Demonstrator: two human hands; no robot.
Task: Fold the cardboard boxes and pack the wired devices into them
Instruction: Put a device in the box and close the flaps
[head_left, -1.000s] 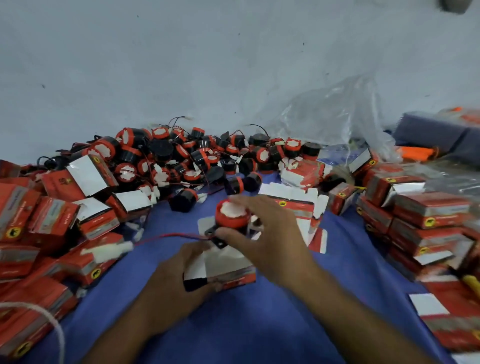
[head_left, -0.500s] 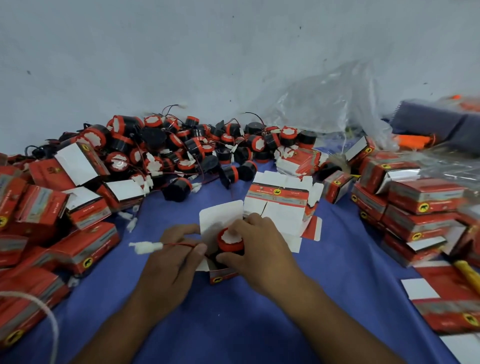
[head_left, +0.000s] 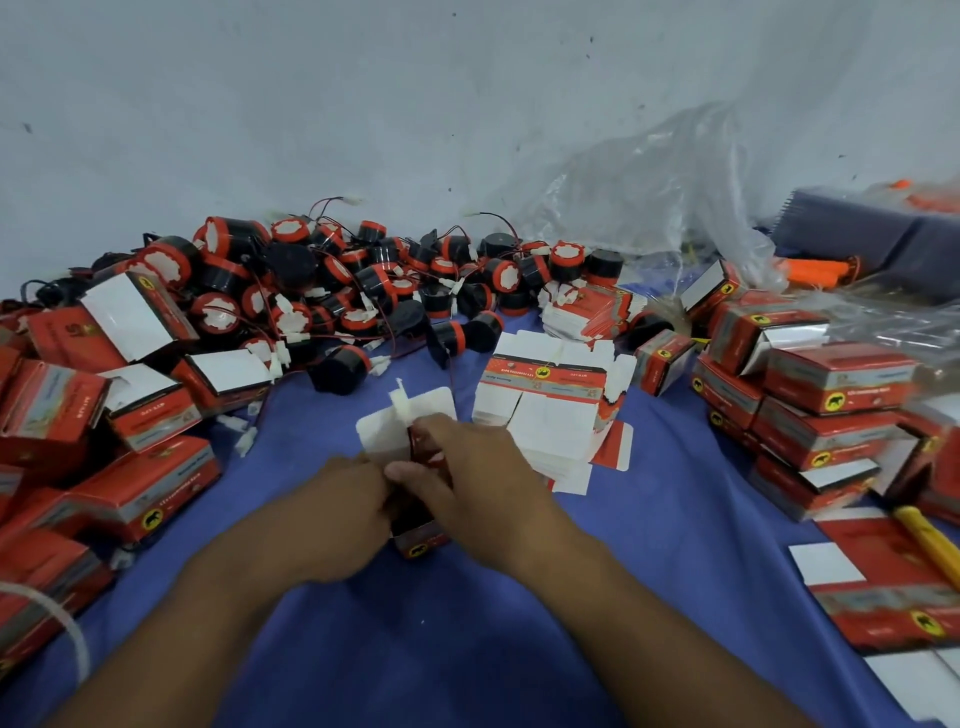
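A small red cardboard box (head_left: 418, 540) stands on the blue cloth in front of me, its white top flaps (head_left: 382, 431) open. My left hand (head_left: 332, 514) grips the box's left side. My right hand (head_left: 467, 473) curls over the box top, pressing the red and black wired device (head_left: 423, 449) down into it; the device is mostly hidden. Its white connector (head_left: 402, 402) sticks up above the flaps. A heap of loose wired devices (head_left: 363, 291) lies at the back. Flat unfolded boxes (head_left: 545, 400) sit just right of my hands.
Packed and half-open red boxes are piled at the left (head_left: 104, 415) and stacked at the right (head_left: 815, 410). A clear plastic bag (head_left: 649, 208) leans on the wall. A yellow tool (head_left: 930, 545) and flat cartons (head_left: 883, 597) lie at the right edge.
The device went from above the box down into it. My left hand drew the wire in, and the connector swung from the left to upright above the flaps.
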